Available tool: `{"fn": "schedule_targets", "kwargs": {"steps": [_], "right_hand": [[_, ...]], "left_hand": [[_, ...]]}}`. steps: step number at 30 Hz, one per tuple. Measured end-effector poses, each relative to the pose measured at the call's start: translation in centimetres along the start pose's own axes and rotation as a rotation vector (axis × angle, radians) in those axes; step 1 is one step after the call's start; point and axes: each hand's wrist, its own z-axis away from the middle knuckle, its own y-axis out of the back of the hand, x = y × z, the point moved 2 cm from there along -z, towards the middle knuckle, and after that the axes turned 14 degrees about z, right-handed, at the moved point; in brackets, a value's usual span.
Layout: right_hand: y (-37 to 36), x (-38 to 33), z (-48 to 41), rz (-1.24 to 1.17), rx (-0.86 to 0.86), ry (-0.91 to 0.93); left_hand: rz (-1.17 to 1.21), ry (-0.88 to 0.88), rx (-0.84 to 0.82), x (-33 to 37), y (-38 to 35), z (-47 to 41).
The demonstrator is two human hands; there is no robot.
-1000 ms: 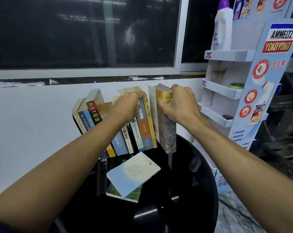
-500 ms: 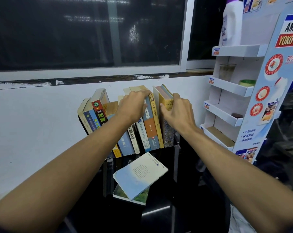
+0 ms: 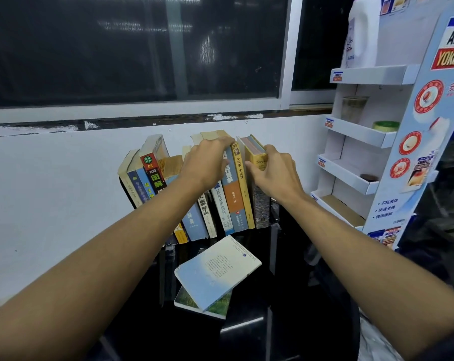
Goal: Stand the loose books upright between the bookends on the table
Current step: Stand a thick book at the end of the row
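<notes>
A row of books [image 3: 194, 194] stands on the black, shiny worktop [image 3: 285, 321], close against the white wall [image 3: 51, 191]. The books on the left side of the row lean to the left, and those on the right side stand almost upright.

The left hand [image 3: 207, 160] lies over the top edges of the books in the middle of the row, with the fingers [image 3: 224, 142] bent over them; it presses on them but does not close around any single book. The right hand [image 3: 275, 173] rests against the yellow book [image 3: 258, 158] at the right end of the row. Its fingers are spread and touch the spine and the top of this book, in a loose hold, not a clenched one. I cannot tell whether a bookend stands behind the hand.

In front of the row, two loose books lie flat on the worktop. The light blue book [image 3: 218, 269] lies on top, turned at an angle, and it covers most of the green book [image 3: 220, 306] under it.

At the right stands a white display rack [image 3: 356, 142] with several shelves, and a white bottle [image 3: 364, 32] stands on its top shelf.
</notes>
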Motion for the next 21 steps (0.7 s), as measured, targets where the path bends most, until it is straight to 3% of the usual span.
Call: {"fn": "schedule_targets", "kwargs": {"steps": [14, 21], "right_hand": [[0.5, 1.6, -1.6, -0.198, -0.352, 0.174], [0.0, 2.0, -2.0, -0.208, -0.342, 0.178]], "left_hand": [[0.007, -0.026, -0.015, 0.4, -0.2, -0.2], [-0.006, -0.038, -0.015, 0.5, -0.2, -0.3]]}}
